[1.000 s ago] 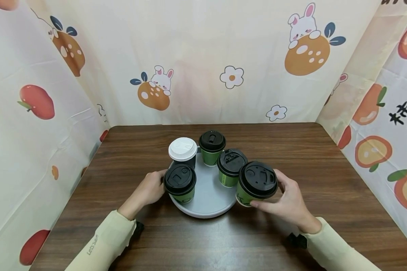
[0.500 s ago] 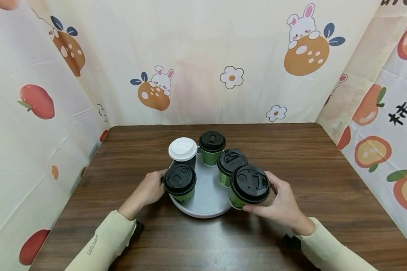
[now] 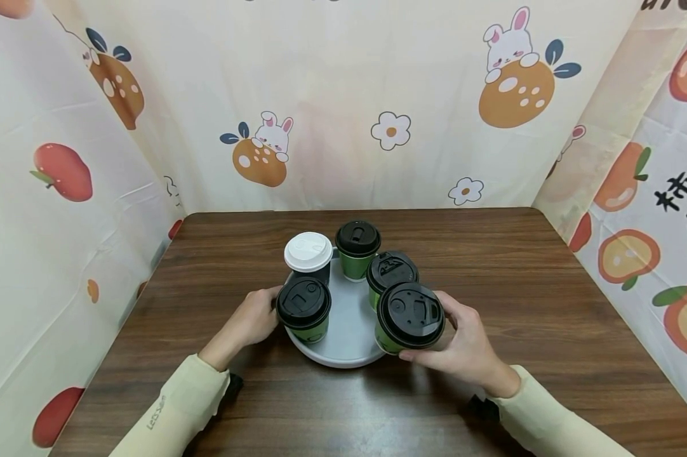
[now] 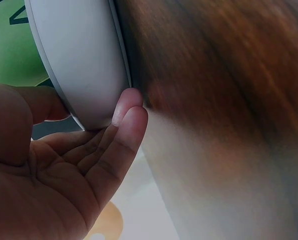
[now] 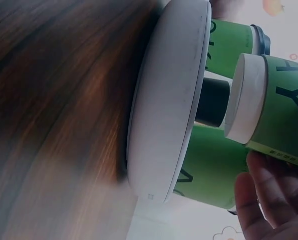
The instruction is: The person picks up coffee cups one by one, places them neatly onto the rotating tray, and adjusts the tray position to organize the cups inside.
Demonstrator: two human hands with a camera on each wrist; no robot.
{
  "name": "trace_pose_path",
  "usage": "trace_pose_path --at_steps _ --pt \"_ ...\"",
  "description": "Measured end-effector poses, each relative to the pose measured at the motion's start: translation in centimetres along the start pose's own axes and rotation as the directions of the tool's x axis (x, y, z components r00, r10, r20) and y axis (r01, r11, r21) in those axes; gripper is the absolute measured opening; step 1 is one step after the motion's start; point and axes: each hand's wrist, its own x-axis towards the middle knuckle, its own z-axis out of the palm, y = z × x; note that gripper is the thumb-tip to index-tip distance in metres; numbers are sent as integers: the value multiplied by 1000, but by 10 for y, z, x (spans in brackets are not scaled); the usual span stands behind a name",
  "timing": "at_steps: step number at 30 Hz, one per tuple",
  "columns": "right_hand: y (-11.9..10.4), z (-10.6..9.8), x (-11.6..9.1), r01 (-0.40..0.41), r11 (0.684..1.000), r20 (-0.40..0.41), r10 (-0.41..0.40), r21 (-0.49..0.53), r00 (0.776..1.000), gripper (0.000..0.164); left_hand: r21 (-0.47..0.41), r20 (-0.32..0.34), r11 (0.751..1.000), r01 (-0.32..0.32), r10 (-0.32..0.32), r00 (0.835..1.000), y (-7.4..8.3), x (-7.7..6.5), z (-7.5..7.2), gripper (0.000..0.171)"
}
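Note:
A round grey tray [image 3: 346, 339] with a thick side wall sits on the table. My left hand [image 3: 252, 319] holds its left edge, thumb over the rim [image 4: 84, 65] and fingertips against the lower side. My right hand [image 3: 463, 343] grips a green paper coffee cup [image 3: 410, 315] with a black lid, thumb in front and fingers behind. In the right wrist view this cup's white base [image 5: 246, 97] hangs above the tray's surface. Green cups with black lids stand on the tray at front left [image 3: 303, 304], back [image 3: 358, 244] and right [image 3: 392, 273], the last partly hidden behind the held cup.
A dark cup with a white lid [image 3: 308, 252] stands at the tray's back left. The wooden table [image 3: 463, 247] stretches around the tray. A printed cloth curtain [image 3: 343, 152] hangs along the back and both sides.
My right hand has carried the held cup leftward and slightly nearer, in over the tray's right front part. The left hand and the other cups keep their places.

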Motion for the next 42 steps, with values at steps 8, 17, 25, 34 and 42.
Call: trace_pose_path --at_steps 8,17,25,34,42 --pt "-2 7 2 7 1000 -4 -7 0 1000 86 3 -2 1000 -1 1 1000 0 0 0 31" --pt "-4 14 4 -18 1000 23 18 -23 1000 83 -5 7 1000 15 -15 1000 1 1 0 35" --pt "-4 22 6 8 1000 20 -8 -21 1000 84 -3 -1 1000 9 -9 1000 0 0 0 32" --pt "-4 29 4 -51 999 37 52 -15 998 81 3 -5 1000 -2 2 1000 0 0 -1 33" --pt "-2 39 4 -19 1000 37 19 -20 999 86 6 -4 1000 -4 4 1000 0 -1 0 33"
